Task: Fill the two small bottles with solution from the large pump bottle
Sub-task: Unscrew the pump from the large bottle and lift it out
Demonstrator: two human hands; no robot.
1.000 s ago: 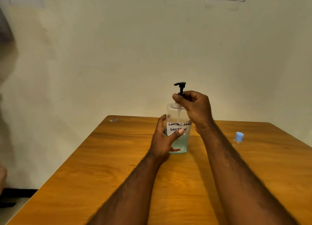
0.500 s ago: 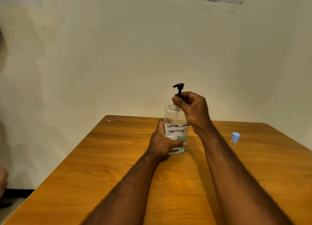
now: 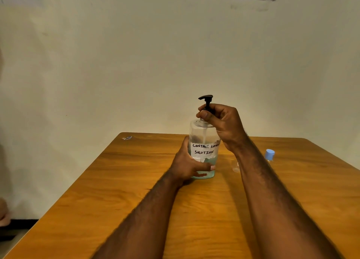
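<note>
The large clear pump bottle (image 3: 203,140) stands upright at the middle of the wooden table (image 3: 124,181), with a white handwritten label and a little blue-green liquid at its base. My left hand (image 3: 188,165) grips the bottle's lower body, thumb across the front. My right hand (image 3: 222,122) is curled round the black pump collar at the neck, below the pump head (image 3: 206,98). A small clear bottle with a blue cap (image 3: 269,154) stands to the right, behind my right forearm. Left of that forearm a faint clear object (image 3: 236,166) shows; I cannot tell what it is.
A small scrap (image 3: 127,137) lies near the table's far left corner. A plain wall rises right behind the table's far edge. The table's left edge drops to the floor.
My left hand slid down the bottle and now wraps its base, uncovering the label. My right hand stays on the pump collar. The view shifted slightly.
</note>
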